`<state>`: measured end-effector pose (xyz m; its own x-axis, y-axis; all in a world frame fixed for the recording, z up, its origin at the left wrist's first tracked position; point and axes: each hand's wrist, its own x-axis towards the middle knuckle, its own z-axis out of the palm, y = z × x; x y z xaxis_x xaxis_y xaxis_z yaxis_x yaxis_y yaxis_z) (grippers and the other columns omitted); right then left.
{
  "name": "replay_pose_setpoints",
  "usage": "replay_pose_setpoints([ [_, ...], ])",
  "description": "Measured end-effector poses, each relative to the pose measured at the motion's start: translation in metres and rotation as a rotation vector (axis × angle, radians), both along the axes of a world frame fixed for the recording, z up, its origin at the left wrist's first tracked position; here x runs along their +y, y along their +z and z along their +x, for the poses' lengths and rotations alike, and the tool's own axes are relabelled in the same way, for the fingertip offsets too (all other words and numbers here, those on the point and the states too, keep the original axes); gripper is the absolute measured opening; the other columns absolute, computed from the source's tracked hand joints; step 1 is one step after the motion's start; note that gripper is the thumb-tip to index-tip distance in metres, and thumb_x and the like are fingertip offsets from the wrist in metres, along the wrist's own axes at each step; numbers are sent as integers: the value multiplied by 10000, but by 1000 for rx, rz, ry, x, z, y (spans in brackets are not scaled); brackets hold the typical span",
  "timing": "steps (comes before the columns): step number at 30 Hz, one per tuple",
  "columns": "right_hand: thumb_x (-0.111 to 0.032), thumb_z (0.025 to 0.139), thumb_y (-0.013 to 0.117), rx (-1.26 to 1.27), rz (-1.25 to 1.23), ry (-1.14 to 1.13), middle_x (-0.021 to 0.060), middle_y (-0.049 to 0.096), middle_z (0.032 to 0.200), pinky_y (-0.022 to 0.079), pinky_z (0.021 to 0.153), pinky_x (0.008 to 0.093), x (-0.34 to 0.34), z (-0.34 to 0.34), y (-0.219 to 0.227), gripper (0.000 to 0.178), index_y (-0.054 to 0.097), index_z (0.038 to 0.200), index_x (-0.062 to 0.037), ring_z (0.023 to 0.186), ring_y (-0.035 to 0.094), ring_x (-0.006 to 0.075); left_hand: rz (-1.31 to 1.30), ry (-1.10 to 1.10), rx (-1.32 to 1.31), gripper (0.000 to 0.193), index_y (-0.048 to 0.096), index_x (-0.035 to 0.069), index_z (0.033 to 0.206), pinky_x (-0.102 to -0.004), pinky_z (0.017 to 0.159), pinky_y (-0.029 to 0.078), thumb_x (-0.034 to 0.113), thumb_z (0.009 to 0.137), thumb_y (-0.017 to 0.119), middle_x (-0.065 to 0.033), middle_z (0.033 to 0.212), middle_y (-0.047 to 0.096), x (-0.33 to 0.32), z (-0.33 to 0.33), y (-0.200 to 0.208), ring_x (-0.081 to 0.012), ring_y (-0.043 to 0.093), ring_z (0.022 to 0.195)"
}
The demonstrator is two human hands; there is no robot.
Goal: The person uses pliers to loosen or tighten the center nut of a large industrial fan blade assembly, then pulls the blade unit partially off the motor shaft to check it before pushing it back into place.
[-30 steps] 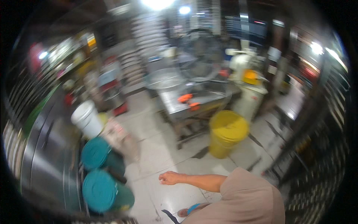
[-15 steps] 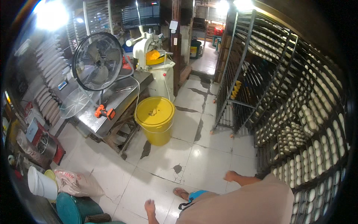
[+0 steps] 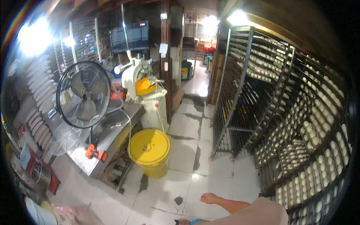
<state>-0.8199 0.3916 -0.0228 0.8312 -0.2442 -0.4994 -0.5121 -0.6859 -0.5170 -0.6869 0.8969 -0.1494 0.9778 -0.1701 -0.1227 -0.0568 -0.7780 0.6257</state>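
Note:
My right hand hangs over the tiled floor in front of my body, its fingers loosely curled, and I see nothing in it. It touches nothing; a tall rack with trays of pale, rounded dough pieces stands to its right. Ahead and to the left of this hand is a lidded yellow bucket with a small object on its lid. My left hand is out of view. Part of my foot shows at the lower edge.
A metal table at left carries a round fan and an orange-black cordless drill. Behind the bucket stands a cream machine. An empty-looking rack frame borders the aisle to a doorway. A sack lies lower left.
My view has tilted up and shifted forward, so the table, bucket and racks sit lower in the picture. My left hand has left the view. My right hand has swung forward and left.

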Motion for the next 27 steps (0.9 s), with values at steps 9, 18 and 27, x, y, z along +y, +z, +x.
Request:
replay_pose_setpoints([
  [9, -460, 898, 585, 47, -112, 184, 199, 673, 1152, 487, 942, 473, 71, 156, 5, 488, 638, 1195, -77, 1107, 620, 374, 111, 217, 110, 723, 614, -115, 1175, -456, 966, 499, 444, 749, 783, -322, 1137, 649, 112, 12, -64, -409, 624, 1091],
  [18, -431, 904, 596, 161, -90, 271, 205, 685, 1085, 504, 889, 490, 185, 211, 8, 442, 645, 1139, -60, 1014, 640, 395, -147, 95, 568, 474, 599, -72, 1207, -406, 872, 514, 269, 890, 691, -216, 1089, 668, 199, 225, -48, -285, 620, 973],
  [27, -151, 895, 690, -816, 71, -280, 11, 604, 752, 489, 684, 281, 229, 361, 304, 257, 676, 1131, -49, 706, 550, 90, -81, -6, 279, 465, 620, -45, 1177, -406, 887, 515, 281, 863, 730, -187, 1048, 693, 205, 352, -11, -292, 626, 977],
])
